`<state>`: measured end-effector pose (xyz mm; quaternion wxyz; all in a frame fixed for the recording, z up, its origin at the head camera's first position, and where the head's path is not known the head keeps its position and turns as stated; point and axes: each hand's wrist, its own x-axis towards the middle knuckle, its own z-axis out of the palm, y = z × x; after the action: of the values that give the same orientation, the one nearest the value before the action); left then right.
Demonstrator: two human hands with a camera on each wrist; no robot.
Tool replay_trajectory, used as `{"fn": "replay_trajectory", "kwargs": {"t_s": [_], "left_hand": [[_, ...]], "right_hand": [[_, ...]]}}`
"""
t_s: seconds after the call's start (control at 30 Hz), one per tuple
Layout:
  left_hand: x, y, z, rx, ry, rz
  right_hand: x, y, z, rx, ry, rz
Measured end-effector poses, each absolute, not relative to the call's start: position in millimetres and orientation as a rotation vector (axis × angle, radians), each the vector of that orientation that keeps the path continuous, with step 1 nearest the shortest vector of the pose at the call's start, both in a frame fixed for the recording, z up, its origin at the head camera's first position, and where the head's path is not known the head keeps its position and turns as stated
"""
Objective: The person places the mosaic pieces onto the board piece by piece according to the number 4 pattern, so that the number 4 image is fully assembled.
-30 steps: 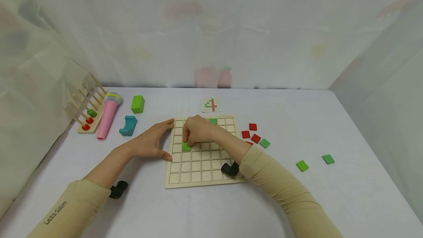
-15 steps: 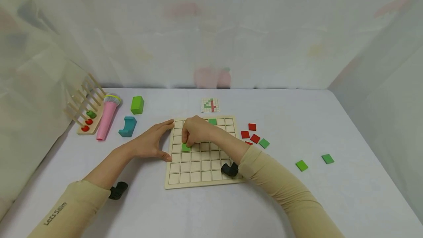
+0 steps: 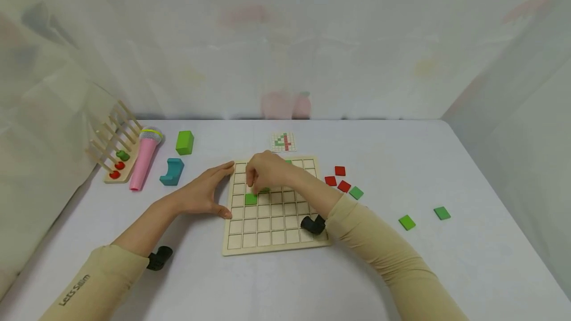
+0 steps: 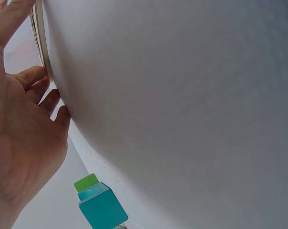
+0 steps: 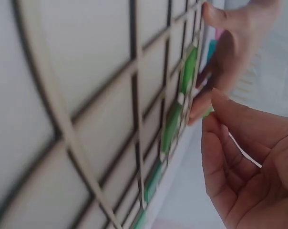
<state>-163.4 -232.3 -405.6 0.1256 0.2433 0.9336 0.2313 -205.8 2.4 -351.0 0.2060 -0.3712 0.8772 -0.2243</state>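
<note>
My left hand (image 3: 200, 193) rests at the left edge of the wooden grid board (image 3: 250, 247), thumb and fingers spread along it. The right hand (image 3: 269, 170) hovers over the board's upper left, fingers loosely curled, nothing held. In the right wrist view its thumb and index fingertips come near each other. Just below them in the head view lies a green square tile (image 3: 251, 199) in a grid cell. Another green tile (image 3: 264, 189) shows partly under the hand. In the right wrist view several green tiles (image 5: 171, 126) sit in cells; the hand hides part of them in the head view.
Right of the board lie several red tiles (image 3: 340, 171) and green tiles (image 3: 407, 222). Behind it stands a pattern card (image 3: 283, 141). To the left are a teal block (image 3: 172, 171), a green block (image 3: 185, 142), a pink toy microphone (image 3: 143, 164) and a pegged wooden stand (image 3: 114, 180).
The right hand has lifted slightly off the left green tile, which now shows more fully, and another green tile has come into view under it. The left hand stays at the board's edge.
</note>
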Motion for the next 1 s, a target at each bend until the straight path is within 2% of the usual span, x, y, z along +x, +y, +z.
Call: {"fn": "replay_trajectory", "kwargs": {"t_s": [0.33,1.0], "left_hand": [[-163.8,-231.2,-405.6,0.678,2.731,0.657],[-164.9,-232.0,-409.1,0.697,2.744,0.63]], "right_hand": [[-218.0,55.8,-335.6,-0.991,2.447,-0.749],[-237.0,227.1,-344.6,-0.631,2.575,-0.741]]}}
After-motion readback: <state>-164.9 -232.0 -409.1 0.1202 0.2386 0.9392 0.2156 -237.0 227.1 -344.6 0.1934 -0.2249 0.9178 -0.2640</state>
